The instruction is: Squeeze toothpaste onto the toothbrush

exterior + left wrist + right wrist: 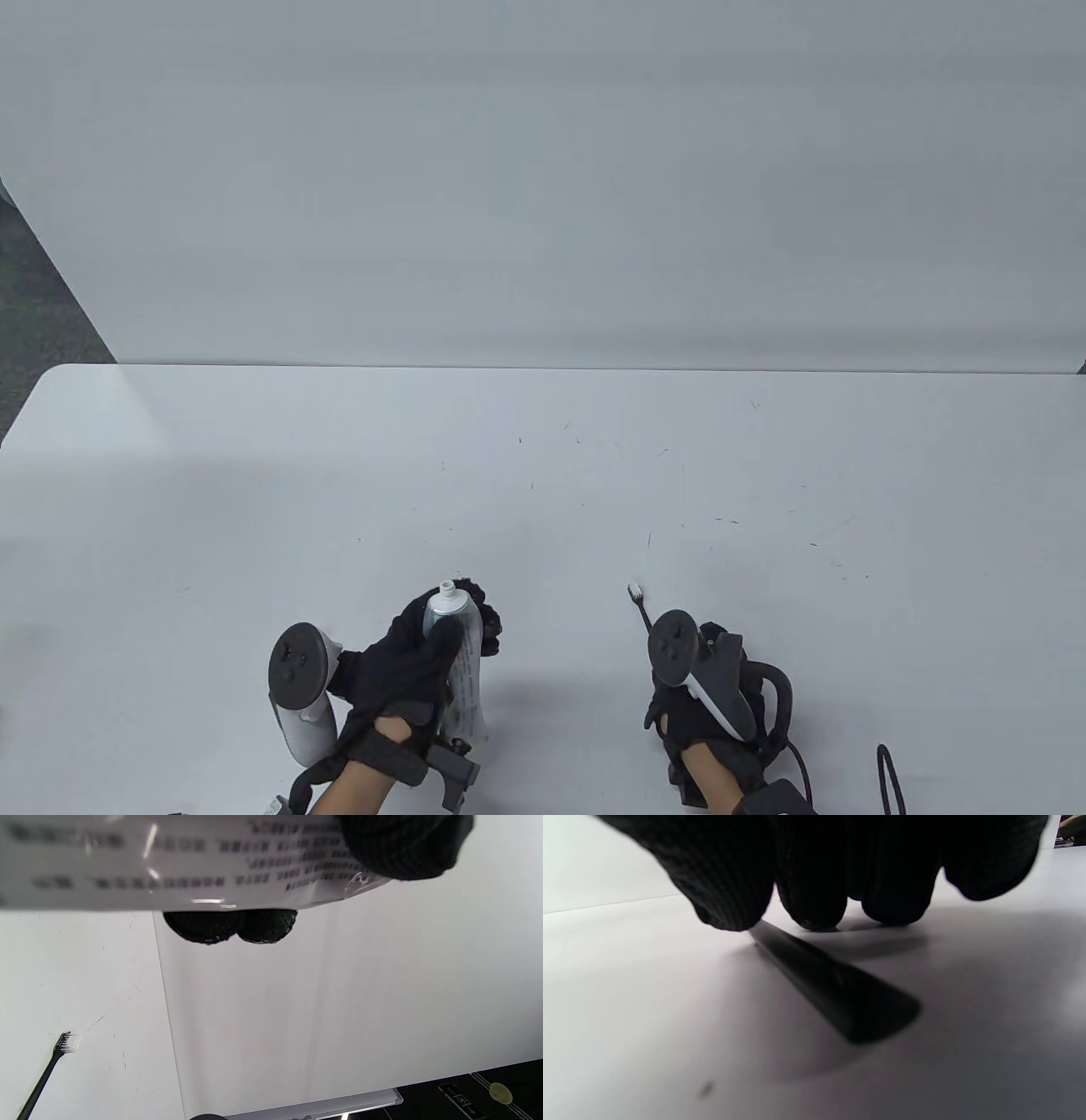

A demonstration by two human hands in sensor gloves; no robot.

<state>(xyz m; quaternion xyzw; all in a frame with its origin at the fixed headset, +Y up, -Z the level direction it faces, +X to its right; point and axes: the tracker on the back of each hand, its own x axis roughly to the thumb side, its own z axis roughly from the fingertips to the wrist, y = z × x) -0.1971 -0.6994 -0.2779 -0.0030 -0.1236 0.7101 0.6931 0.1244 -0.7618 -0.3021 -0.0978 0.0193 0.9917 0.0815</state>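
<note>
The toothpaste tube point(462, 671) is in the left hand point(399, 671), near the bottom edge of the table view, left of centre. It is a white/silver tube w/ dark printed text, nozzle end point(446, 587) pointing away from the person, cap off, the open white tip visible. The fingers of this hand wrap around the upper part of the tube; the crimped end sticks out below the hand toward the wrist. In the left wrist view the tube point(169, 861) crosses the top of the picture, thumb point(403, 844) pressed on one side and two fingertips point(203, 927) showing from behind the other side.

The toothbrush point(638, 604) is to the right of the tube, apart from it. It has a thin black handle and white bristles point(634, 589), head pointing away from the person. The right hand point(704, 688) holds the handle low at the table; in the right wrist view the fingers point(814, 878) are curled narrow over the black handle point(835, 984), fingertips touching or almost touching the table point(543, 475). Whether the handle rests on the surface I cannot tell.

Each hand carries a tracker: left point(297, 679), right point(691, 671). A black cable point(891, 777) lies at bottom right. Behind the table stands a white wall panel point(543, 170).
</note>
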